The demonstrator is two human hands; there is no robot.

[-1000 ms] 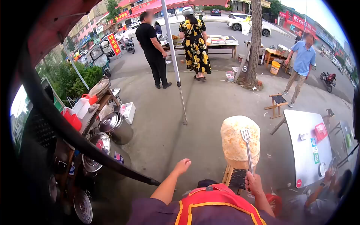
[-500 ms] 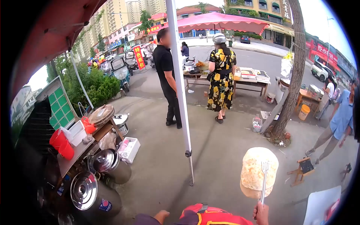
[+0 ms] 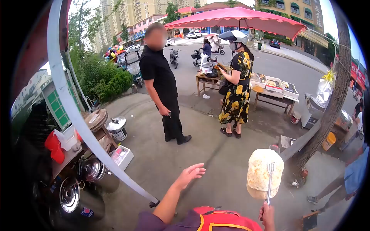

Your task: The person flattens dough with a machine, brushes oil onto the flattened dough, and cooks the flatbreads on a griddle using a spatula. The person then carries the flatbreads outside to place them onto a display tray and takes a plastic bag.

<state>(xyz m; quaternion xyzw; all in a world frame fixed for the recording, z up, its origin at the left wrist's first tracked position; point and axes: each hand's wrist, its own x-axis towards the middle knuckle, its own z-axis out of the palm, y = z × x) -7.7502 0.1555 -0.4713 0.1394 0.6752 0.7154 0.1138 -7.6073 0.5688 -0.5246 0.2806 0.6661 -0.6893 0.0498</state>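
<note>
My right hand [image 3: 266,214], at the bottom right, is closed around the handle of metal tongs [image 3: 269,184] with a fork-shaped tip. The tip lies over the front of a round, pale flatbread [image 3: 262,163] with lightly browned spots. Another flat piece shows beneath its lower edge, and the bread hangs in the air above the ground. My left hand [image 3: 190,175] is held out in front of me, left of the bread, with fingers stretched and nothing in it. A red apron with yellow trim [image 3: 225,221] covers my front.
A person in black [image 3: 160,84] stands ahead to the left. Beside a food table [image 3: 275,94] stands a person in a flowered dress [image 3: 236,81]. A white canopy pole [image 3: 83,127] slants across the left, near lidded steel pots [image 3: 70,194]. A tree trunk [image 3: 330,111] rises at right.
My left hand has risen and reached forward, fingers extended. The right hand still holds the tongs and bread. The person in black has turned toward me. My view has shifted, moving the pole left.
</note>
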